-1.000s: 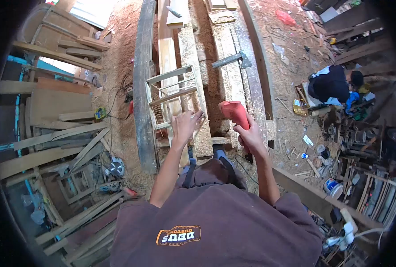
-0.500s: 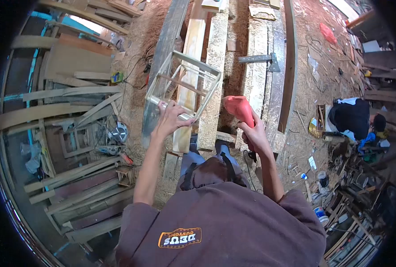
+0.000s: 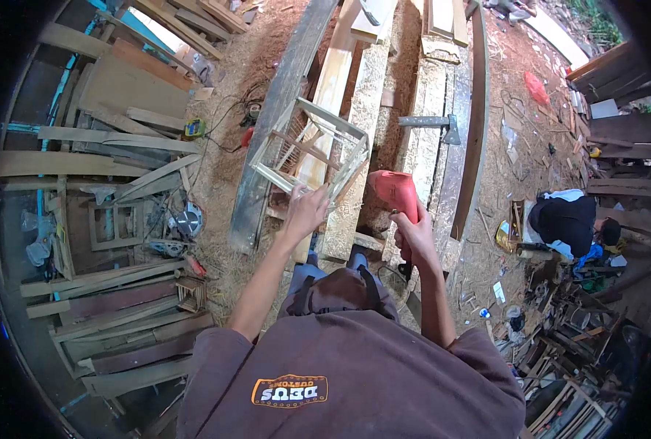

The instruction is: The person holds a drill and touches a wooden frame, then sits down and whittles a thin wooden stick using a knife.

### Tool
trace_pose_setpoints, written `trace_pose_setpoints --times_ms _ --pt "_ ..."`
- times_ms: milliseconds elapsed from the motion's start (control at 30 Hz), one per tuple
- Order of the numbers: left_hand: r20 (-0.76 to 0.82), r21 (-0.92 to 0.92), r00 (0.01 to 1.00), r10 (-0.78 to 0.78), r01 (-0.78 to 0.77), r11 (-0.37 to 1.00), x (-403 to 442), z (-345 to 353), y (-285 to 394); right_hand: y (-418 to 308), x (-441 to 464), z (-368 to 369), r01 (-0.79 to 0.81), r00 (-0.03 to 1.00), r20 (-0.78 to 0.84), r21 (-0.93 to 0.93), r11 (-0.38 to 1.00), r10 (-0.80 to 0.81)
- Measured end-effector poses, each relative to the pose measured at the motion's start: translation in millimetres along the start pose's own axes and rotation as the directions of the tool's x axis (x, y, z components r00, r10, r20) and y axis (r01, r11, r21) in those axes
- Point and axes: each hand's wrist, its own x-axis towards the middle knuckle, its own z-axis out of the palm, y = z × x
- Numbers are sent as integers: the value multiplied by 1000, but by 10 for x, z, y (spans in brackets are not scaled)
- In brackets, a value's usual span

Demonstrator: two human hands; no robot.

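Red and smooth-sided, the power tool [image 3: 395,189] sits in our right hand [image 3: 417,238], its blunt head turned to the left and its grip running back into our palm. We close our fingers around that grip, and a dark cord end shows just beneath them. Our left hand [image 3: 307,214] has its fingers bent over the near edge of the open wooden frame [image 3: 333,119], with the thumb toward its right corner; we cannot tell how firmly the thumb presses.

The frame sits slantwise over the pale boards [image 3: 369,102] and the dark plank [image 3: 280,110], left of the tool and apart from it, with thin sticks set across one side. Whether it rests on the wood or hangs just above it, we cannot tell.

Beyond the tool, we have a hatchet [image 3: 429,124] lying across the boards on the right, its head pointing right. A curved blade [image 3: 370,13] lies on a board at the far end. Down on the shavings to our left are a yellow tape measure [image 3: 194,128] and a circular saw [image 3: 188,219]. Well off to our right, a person in dark clothing [image 3: 565,221] bends low, and a red plastic bag [image 3: 536,88] lies farther out.
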Motion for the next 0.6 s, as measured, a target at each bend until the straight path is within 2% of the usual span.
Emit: trace_pose_setpoints --times_ms 67,300,400,600 --pt "-29 7 998 48 -48 999 -18 -86 -16 7 -62 49 42 999 -1 31 999 -42" --pt "-68 25 975 213 -211 977 -4 -518 -441 107 -374 322 17 998 -52 -32 999 -18" --pt "-133 -43 960 245 -252 967 -34 -415 -622 243 -503 508 -2 998 -59 29 1000 4" --pt "-104 -109 973 206 -217 970 -299 -426 -888 708 -480 811 61 988 -149 71 996 -50"
